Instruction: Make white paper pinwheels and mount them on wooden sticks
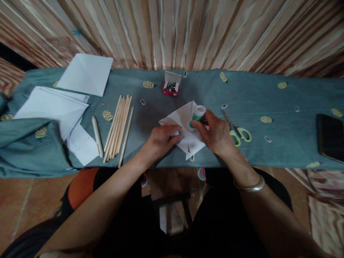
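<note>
A white sheet of paper (pixel 177 118), cut and partly folded into a pinwheel-like shape, lies on the cloth between my hands. My left hand (pixel 162 139) is at its left side, with a folded paper flap between thumb and fingers. My right hand (pixel 215 132) is closed around a glue stick (pixel 198 114), a white tube with a green label. The glue stick is tilted, its lower end against or just above the middle of the paper; the tip is hidden. Right beside this hand lie scissors (pixel 240 134) with pale green handles.
A red box (pixel 170 89) of small metal pieces stands open behind the paper. Several wooden sticks (pixel 118 129) and a thicker pale pointed stick (pixel 97 136) lie left. Farther left are white sheets (pixel 51 107) and a creased square (pixel 86 73). A phone (pixel 330 136) is far right.
</note>
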Demonstrator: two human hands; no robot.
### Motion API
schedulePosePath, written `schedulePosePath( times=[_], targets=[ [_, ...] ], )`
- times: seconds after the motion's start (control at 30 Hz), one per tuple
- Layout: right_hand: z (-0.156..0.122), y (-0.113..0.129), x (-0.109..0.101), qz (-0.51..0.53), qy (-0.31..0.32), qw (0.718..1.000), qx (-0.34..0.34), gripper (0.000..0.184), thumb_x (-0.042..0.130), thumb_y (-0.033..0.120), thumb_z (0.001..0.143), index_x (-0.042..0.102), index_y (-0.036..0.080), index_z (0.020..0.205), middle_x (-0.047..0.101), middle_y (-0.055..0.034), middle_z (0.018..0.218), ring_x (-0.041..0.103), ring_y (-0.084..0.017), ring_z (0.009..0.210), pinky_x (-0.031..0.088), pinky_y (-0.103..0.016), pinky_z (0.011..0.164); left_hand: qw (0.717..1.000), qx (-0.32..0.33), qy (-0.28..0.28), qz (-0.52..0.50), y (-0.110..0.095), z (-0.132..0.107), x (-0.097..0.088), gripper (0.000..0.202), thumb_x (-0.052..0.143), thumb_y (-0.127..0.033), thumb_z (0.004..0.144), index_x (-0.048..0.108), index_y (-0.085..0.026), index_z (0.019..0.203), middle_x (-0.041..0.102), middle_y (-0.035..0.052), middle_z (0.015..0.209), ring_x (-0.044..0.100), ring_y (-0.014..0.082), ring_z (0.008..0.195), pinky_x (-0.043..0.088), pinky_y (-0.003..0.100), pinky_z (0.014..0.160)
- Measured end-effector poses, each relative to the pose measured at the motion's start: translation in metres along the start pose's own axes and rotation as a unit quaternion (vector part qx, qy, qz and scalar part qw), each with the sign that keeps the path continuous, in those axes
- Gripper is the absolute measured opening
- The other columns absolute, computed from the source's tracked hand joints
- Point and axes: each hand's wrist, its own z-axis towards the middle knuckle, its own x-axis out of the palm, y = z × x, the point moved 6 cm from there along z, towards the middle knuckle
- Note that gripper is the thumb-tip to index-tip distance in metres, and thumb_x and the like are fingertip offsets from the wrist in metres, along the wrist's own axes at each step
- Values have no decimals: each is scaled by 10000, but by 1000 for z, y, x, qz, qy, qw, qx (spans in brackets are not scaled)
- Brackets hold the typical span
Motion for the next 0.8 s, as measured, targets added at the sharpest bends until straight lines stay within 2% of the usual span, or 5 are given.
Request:
schedulePosePath(
  times=[0.37, 0.57, 0.63, 0.73, 0.8],
  targets=[
    [10, 3, 7, -4, -21, 1000, 6, 197, 518, 393, 889, 552, 200, 896, 660, -63, 789, 627, -230, 763, 472, -345, 686, 1000, 9, -5, 7, 0, -1, 1, 244, 673, -309, 851, 684, -177, 1056, 752, 86, 1010, 710, 188, 924, 545, 307, 838],
    [10, -3, 9, 121, -35, 990, 66, 209, 579, 405, 851, 582, 196, 862, 682, -50, 787, 652, -217, 770, 500, -354, 705, 1000, -17, 1, 0, 3, -1, 1, 292, 713, -247, 809, 685, -196, 1095, 750, 73, 1028, 708, 190, 925, 543, 315, 848],
    [10, -12, 9, 225, -43, 966, 118, 249, 605, 459, 830, 590, 210, 833, 681, -32, 774, 652, -203, 752, 521, -349, 697, 1000, -28, -3, -10, 3, -1, 0, 317, 716, -211, 795, 683, -184, 1110, 748, 78, 1036, 705, 192, 929, 539, 314, 857],
    [11, -21, 13, 406, -44, 894, 184, 301, 649, 536, 781, 607, 239, 807, 684, -7, 791, 660, -187, 764, 552, -342, 705, 997, -66, -13, -37, 5, -2, -3, 326, 716, -202, 787, 682, -170, 1109, 749, 75, 1039, 705, 175, 850, 545, 290, 800],
    [10, -22, 15, 486, -36, 847, 213, 315, 712, 542, 723, 626, 247, 794, 687, 5, 799, 668, -182, 783, 566, -337, 722, 993, -94, -20, -66, 7, -3, -4, 350, 709, -220, 792, 667, -179, 1137, 743, 73, 1070, 703, 174, 849, 547, 288, 783]
  ],
)
